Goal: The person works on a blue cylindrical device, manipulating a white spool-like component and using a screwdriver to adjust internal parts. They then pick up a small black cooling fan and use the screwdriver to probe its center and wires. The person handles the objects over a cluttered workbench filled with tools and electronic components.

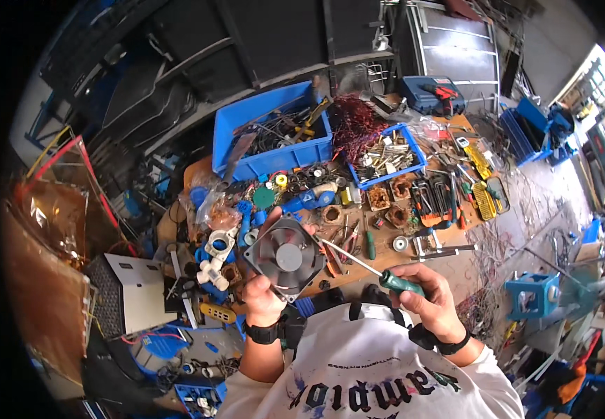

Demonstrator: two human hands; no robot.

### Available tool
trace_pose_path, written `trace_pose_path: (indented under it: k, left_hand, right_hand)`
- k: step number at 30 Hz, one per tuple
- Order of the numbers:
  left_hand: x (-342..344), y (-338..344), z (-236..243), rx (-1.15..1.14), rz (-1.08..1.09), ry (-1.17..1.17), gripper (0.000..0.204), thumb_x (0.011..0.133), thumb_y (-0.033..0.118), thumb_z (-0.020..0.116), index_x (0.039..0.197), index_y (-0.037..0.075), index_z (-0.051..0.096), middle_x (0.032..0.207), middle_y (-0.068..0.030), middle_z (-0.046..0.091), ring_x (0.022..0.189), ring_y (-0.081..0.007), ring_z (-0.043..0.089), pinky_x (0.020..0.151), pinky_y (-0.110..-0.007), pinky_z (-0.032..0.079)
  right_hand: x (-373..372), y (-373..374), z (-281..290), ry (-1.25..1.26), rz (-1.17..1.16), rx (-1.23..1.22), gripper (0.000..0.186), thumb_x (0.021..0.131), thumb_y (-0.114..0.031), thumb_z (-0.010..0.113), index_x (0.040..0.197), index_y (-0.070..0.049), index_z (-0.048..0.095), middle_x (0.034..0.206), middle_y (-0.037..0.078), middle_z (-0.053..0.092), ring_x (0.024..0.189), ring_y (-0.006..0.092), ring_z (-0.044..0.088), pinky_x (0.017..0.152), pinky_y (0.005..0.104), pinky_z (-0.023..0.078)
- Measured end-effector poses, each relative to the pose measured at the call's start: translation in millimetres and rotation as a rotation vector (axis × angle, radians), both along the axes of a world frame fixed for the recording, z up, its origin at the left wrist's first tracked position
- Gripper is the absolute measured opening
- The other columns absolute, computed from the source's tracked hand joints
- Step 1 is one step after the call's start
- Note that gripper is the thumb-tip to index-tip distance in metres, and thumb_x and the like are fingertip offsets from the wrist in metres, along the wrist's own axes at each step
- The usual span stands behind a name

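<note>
A square black cooling fan with a grey hub is held up in front of me over the near side of the workbench. My left hand grips it from behind and below, fingers wrapped on its frame. In my right hand is a screwdriver with a green handle, the fingers closed round that handle. Its long shaft points up and left, and the tip is at the fan's upper right corner. Whether the tip sits in a screw is too small to tell.
Behind the fan the wooden bench carries pliers, hex keys and loose parts. A large blue bin of scrap stands at the back, beside a smaller blue tray of bolts. A red drill lies on a toolbox. White pipe fittings crowd the left.
</note>
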State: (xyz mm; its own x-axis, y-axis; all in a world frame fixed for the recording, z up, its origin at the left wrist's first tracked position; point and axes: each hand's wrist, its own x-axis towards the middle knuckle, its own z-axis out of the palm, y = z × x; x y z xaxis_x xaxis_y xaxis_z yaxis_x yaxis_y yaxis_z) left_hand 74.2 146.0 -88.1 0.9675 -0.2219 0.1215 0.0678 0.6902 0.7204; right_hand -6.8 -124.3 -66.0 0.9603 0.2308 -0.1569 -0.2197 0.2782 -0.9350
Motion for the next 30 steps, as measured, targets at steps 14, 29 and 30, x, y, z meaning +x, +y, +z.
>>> trace_pose_path:
  k: [14, 29, 30]
  left_hand:
    - [-11, -20, -31, -0.001, -0.084, -0.187, 0.099, 0.082, 0.059, 0.058, 0.158, 0.01, 0.018, 0.153, -0.0159, 0.037, 0.146, -0.0352, 0.03, 0.118, -0.058, 0.02]
    - [-46, 8, -73, 0.111, 0.12, -0.041, 0.075, 0.097, 0.05, 0.043, 0.158, 0.014, 0.018, 0.155, -0.0144, 0.034, 0.148, -0.0334, 0.028, 0.121, -0.056, 0.021]
    - [-50, 12, -76, 0.123, 0.128, -0.038, 0.074, 0.098, 0.05, 0.042, 0.158, 0.014, 0.018, 0.155, -0.0143, 0.033, 0.148, -0.0333, 0.028, 0.121, -0.056, 0.022]
  right_hand:
    - [-1, 9, 60, -0.647, 0.598, 0.585, 0.043, 0.097, -0.018, 0.065, 0.134, 0.0, 0.054, 0.111, 0.01, 0.067, 0.099, 0.0209, 0.064, 0.081, 0.0324, 0.053]
    - [-8, 30, 63, -0.857, 0.945, 0.948, 0.042, 0.095, -0.015, 0.065, 0.133, -0.001, 0.055, 0.117, 0.013, 0.066, 0.106, 0.0232, 0.063, 0.088, 0.0335, 0.051]
    - [-8, 30, 62, -0.863, 0.951, 0.956, 0.042, 0.095, -0.015, 0.065, 0.133, -0.001, 0.055, 0.118, 0.013, 0.066, 0.106, 0.0234, 0.063, 0.088, 0.0336, 0.05]
